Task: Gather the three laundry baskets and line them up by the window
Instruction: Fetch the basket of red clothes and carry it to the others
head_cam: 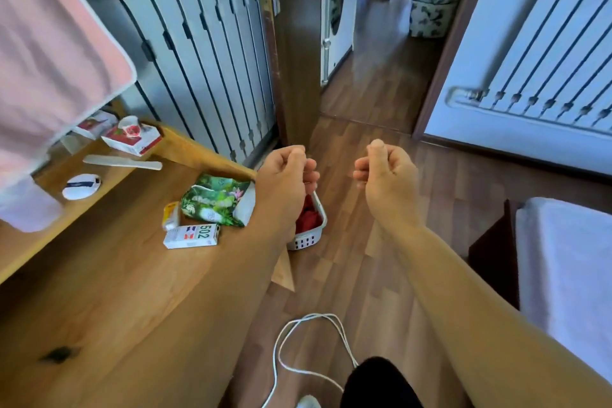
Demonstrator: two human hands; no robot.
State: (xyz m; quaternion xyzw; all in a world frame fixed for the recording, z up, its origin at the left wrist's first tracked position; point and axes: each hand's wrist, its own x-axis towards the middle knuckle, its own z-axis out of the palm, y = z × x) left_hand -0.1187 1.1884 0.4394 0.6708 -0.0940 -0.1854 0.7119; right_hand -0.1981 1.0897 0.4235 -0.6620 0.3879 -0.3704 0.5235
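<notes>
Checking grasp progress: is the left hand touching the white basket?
Cannot tell. In the head view the left hand overlaps the white basket, hiding any gap.

bright, even daylight | floor glare in doorway | motion blur throughout | wide-angle bending at edges

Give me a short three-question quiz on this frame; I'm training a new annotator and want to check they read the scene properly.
1. True or false: the white basket on the floor by the desk is empty.
2. Which hand partly covers the basket in this view? A) left hand B) right hand C) neither
3. What number is printed on the small white box on the desk?

Key
1. False: something red lies inside it.
2. A: the left hand and forearm overlap it. Both hands have their fingers curled, with nothing visibly held.
3. 502.
</notes>
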